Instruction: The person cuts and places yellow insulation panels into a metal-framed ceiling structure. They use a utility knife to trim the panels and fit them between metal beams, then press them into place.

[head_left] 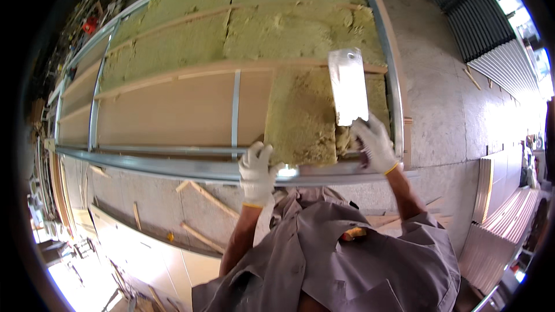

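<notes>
My right hand [374, 143], in a white knit glove, is closed around the lower end of a broad, shiny metal blade [348, 89]. The blade has a small hole near its far end and lies over mineral wool insulation; its handle is mostly hidden by my fingers. Under and beside it is a yellow-green insulation slab [300, 118], set inside the metal frame [173, 164]. My left hand [256, 170], also gloved, rests at the near rail by the slab's left edge, fingers apart and somewhat bent, holding nothing I can see. A torn bit of wool [346, 138] shows near my right hand.
Wooden strips [191, 72] cross the panel, and a brown board [167, 112] shows in its left bays. More insulation [277, 29] fills the far rows. Wood offcuts [213, 198] lie on the concrete floor. Stacked dark ribbed panels [477, 20] stand at far right.
</notes>
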